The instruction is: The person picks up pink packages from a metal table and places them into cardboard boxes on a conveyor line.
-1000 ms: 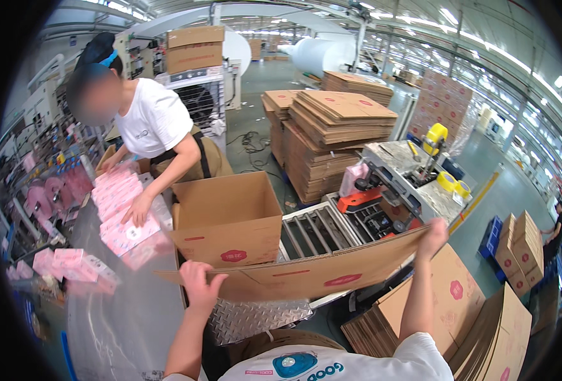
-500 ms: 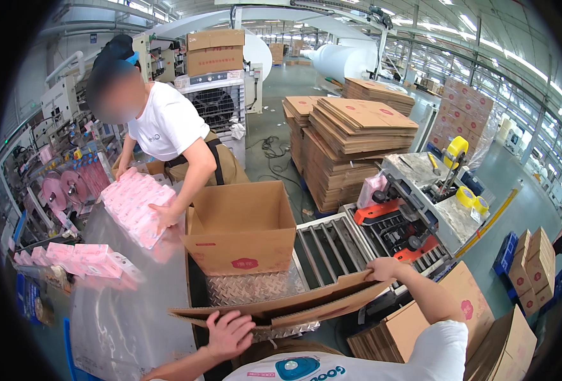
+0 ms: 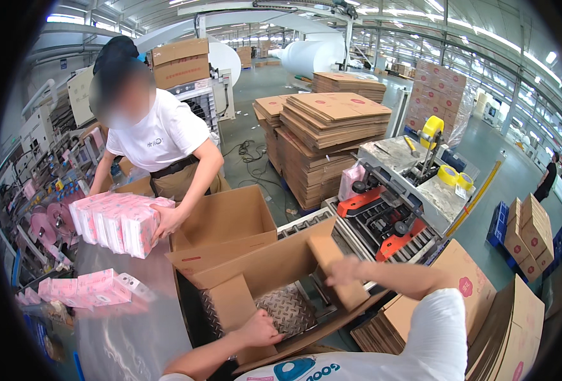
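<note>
An opened-out brown carton (image 3: 274, 263) stands right in front of me, its walls spread into a box. Through its open bottom shows a patterned metal plate (image 3: 287, 310). My left hand (image 3: 260, 328), its fingers curled closed, presses on the carton's left flap (image 3: 233, 303), which is folded inward. At the right flap (image 3: 338, 270), also turned inward, is my right hand (image 3: 344, 272); motion smears its fingers. Just beyond stands a second open carton (image 3: 230, 216), partly hidden by the near one.
Across from me a co-worker (image 3: 160, 136) holds a block of pink tissue packs (image 3: 115, 219). More pink packs (image 3: 90, 289) lie on the metal table (image 3: 128, 336). A roller conveyor with a tape machine (image 3: 382, 216) stands right; flat cartons (image 3: 446, 295) are stacked near my right arm.
The flat folded carton has been opened into a box, and its side flaps now turn inward. Both my hands moved onto those flaps. The co-worker raised the pink packs and turned them.
</note>
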`<state>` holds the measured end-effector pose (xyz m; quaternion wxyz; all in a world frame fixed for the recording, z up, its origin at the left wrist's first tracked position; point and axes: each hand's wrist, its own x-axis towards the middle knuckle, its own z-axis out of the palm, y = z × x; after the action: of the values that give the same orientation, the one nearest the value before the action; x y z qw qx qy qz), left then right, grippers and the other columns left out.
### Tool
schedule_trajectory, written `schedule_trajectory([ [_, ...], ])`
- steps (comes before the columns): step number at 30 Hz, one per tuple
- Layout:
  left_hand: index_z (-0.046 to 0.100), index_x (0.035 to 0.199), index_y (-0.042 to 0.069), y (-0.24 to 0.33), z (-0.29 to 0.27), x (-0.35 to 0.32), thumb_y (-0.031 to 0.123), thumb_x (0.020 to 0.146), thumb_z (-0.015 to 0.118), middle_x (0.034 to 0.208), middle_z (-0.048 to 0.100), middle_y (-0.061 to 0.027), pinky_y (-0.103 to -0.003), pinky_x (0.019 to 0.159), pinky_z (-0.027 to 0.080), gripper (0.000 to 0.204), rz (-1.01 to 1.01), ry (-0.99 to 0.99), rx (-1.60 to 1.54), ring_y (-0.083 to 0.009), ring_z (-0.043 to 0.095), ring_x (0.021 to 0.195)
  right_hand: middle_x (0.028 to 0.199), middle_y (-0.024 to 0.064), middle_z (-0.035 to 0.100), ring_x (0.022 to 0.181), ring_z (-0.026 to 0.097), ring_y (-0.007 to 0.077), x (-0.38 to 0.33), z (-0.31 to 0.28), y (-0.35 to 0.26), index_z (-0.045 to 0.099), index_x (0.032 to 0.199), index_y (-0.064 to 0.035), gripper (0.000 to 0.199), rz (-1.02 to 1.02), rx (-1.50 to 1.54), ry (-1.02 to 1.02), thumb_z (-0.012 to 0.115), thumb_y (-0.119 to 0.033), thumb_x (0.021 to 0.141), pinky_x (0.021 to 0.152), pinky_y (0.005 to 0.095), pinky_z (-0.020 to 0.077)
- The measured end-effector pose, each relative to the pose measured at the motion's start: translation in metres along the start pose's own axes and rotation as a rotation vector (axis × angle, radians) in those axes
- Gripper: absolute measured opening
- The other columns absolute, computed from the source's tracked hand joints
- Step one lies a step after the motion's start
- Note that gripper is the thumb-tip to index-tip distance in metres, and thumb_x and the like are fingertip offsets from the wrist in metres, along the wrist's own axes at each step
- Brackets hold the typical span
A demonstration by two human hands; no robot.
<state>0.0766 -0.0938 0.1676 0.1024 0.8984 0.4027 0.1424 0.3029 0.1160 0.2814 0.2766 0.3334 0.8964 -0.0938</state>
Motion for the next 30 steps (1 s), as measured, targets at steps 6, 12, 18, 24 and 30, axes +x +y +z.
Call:
schedule_trajectory([
  [6,0.065,0.066,0.01,-0.039,0.079,-0.004,0.034,0.084,0.054,0.071,0.063,-0.0092,-0.038,0.079,0.04,0.032,-0.266,-0.292,0.108,-0.0245,0.059,0.075,0.114,0.0216,0.058,0.105,0.055,0.0349,0.0,0.074,0.028,0.059,0.112,0.0016,0.07,-0.434,0.461,-0.245,0.048,-0.061,0.082,0.089,0.0391,0.0426],
  [12,0.056,0.098,0.007,-0.054,-0.063,0.043,0.019,0.075,0.062,0.101,0.056,-0.0115,-0.053,0.101,0.028,0.027,-0.296,0.621,0.342,-0.0293,0.052,0.105,0.136,0.0221,0.04,0.124,0.041,0.035,-0.002,0.041,0.029,0.04,0.131,0.0037,0.085,-0.601,0.194,-0.2,0.058,-0.059,0.078,0.102,0.0395,0.0341],
  [18,0.059,0.102,0.004,-0.121,-0.115,0.055,0.046,0.083,0.055,0.099,0.062,-0.0189,-0.048,0.088,0.041,0.047,-0.956,0.31,0.261,-0.0341,0.058,0.098,0.143,0.0161,0.032,0.131,0.031,0.0305,0.082,0.095,0.03,0.036,0.136,-0.0048,0.081,-0.27,-0.009,0.73,0.059,-0.056,0.077,0.104,0.0536,0.0241],
  [24,0.037,0.132,-0.001,-0.084,0.0,-0.034,0.055,0.085,0.047,0.139,0.035,-0.0226,-0.047,0.104,0.027,0.074,-0.78,0.067,0.279,-0.0313,0.032,0.131,0.138,0.0217,0.035,0.121,0.042,0.0349,0.118,0.126,0.064,0.029,0.137,-0.0008,0.076,0.367,1.702,1.147,0.045,-0.054,0.086,0.099,0.0403,0.0353],
  [30,0.021,0.142,-0.001,-0.068,0.022,-0.136,0.053,0.088,0.04,0.149,0.019,-0.0157,-0.05,0.11,0.01,0.078,-1.26,0.311,0.142,-0.028,0.013,0.14,0.116,0.0217,0.054,0.093,0.058,0.0321,0.159,0.205,0.083,0.039,0.128,-0.0011,0.088,0.219,2.045,0.077,0.036,-0.074,0.08,0.068,0.0427,0.0513],
])
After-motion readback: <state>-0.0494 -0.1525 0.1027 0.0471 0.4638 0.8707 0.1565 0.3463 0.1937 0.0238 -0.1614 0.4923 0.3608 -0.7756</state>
